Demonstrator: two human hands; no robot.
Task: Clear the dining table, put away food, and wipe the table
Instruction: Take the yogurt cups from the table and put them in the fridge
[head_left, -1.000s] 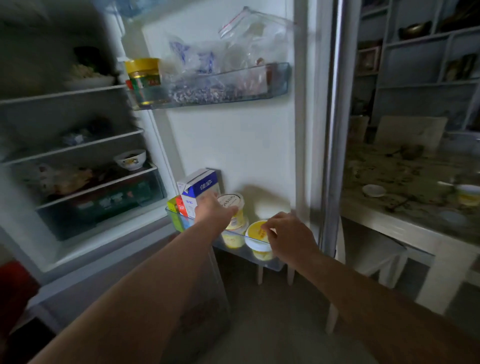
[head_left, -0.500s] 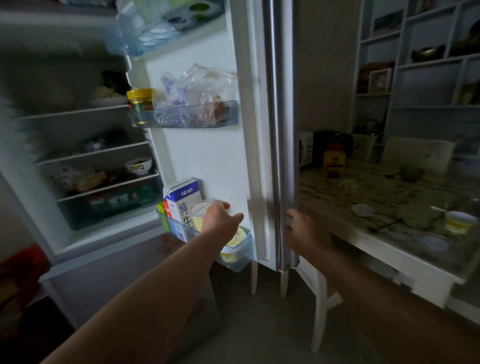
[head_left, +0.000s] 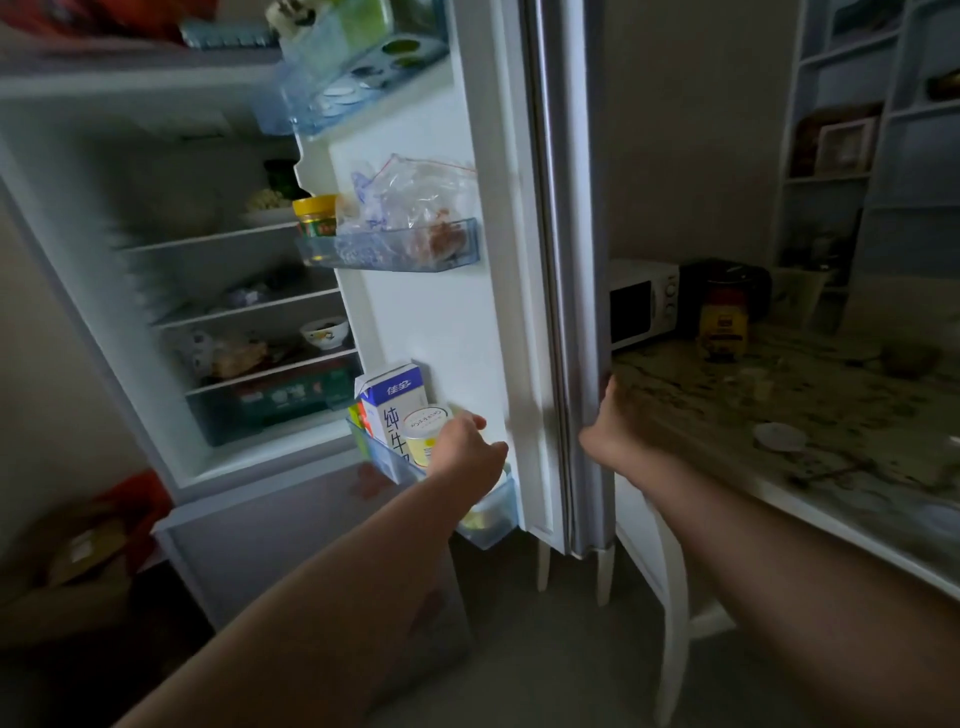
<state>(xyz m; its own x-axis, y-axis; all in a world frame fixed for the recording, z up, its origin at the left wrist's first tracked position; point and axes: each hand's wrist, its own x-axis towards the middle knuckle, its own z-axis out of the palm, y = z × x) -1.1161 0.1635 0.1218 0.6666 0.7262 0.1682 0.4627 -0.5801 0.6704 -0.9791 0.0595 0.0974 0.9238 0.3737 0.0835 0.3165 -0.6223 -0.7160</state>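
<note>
Door bin (head_left: 494, 526) with milk carton (head_left: 394, 402), yogurt cup (head_left: 422, 434)

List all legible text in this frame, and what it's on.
"佳宝": milk carton, upper front.
"纯牛": same carton, below; the remainder is hidden.
Print on cup lid, yellow-lidded jar label, yellow packet on table: blurred, unreadable.
Fridge door: none visible.

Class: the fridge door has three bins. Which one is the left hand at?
The lowest bin, the one with the blue milk carton; the left hand holds a tub in it.
</note>
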